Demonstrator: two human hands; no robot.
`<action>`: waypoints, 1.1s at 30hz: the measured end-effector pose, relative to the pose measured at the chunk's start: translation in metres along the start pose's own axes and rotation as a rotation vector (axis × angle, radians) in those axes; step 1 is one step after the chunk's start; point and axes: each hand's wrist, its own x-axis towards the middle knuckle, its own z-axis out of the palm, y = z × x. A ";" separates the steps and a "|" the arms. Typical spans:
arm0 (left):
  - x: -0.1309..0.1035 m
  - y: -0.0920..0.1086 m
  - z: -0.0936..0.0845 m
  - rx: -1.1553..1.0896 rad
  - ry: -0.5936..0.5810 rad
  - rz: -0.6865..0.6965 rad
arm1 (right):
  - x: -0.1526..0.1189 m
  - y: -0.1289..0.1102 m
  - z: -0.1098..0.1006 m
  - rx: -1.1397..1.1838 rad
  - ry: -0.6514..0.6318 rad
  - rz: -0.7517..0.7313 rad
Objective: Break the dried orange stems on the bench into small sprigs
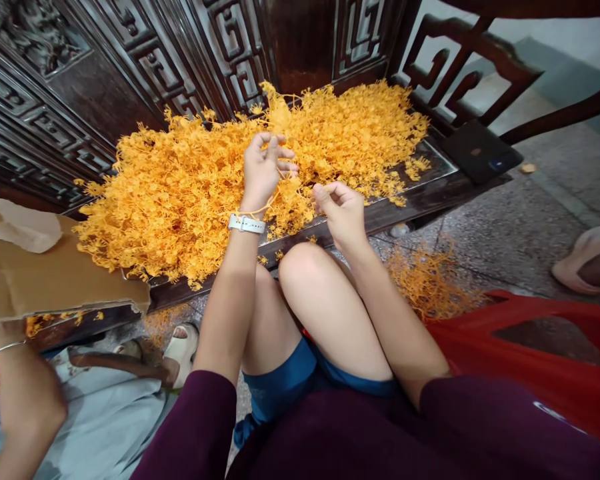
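A big heap of small yellow-orange plastic pieces [180, 193], branching and flower-like with thin stems, lies in front of me. My left hand [266, 167] is over the middle of the heap, thumb and forefinger pinched, other fingers loosely bent. It seems to hold an orange plastic piece; a thin orange strand [253, 213] runs from the palm to the wrist, by a pale watch strap [247, 224]. To the right and nearer me, my right hand [341, 208] is closed in a pinch at the heap's front edge. Whatever sits between its fingertips is too small to make out.
The heap rests on a dark carved wooden bench [300, 235]. A dark flat object [483, 150] lies at its right end. Cardboard [75, 273] and another person's arm [27, 393] are at left. Orange scraps [430, 280] lie on the floor by a red plastic stool [480, 333].
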 end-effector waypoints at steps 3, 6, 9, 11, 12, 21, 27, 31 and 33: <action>-0.007 -0.005 0.010 0.009 -0.050 -0.048 | -0.002 0.001 0.001 -0.051 -0.059 -0.016; -0.011 -0.010 0.018 -0.002 -0.110 -0.065 | -0.005 0.002 -0.001 -0.111 -0.078 -0.048; -0.012 -0.012 0.022 -0.005 -0.144 -0.068 | -0.007 0.002 -0.003 -0.216 -0.080 -0.107; -0.011 -0.012 0.023 -0.005 -0.149 -0.059 | -0.008 0.001 -0.004 -0.284 -0.086 -0.137; -0.011 -0.012 0.024 -0.005 -0.150 -0.054 | -0.008 0.000 -0.004 -0.315 -0.095 -0.149; -0.006 -0.005 0.014 -0.006 -0.164 -0.009 | -0.006 -0.002 -0.003 -0.380 -0.161 -0.194; 0.018 -0.013 -0.018 0.188 -0.178 0.111 | 0.011 0.019 -0.006 -0.007 0.027 -0.174; 0.022 -0.015 -0.021 0.228 -0.312 0.125 | 0.015 0.023 -0.008 0.089 0.066 -0.157; 0.016 -0.009 -0.016 0.207 -0.292 0.153 | 0.014 0.019 -0.008 0.131 0.056 -0.129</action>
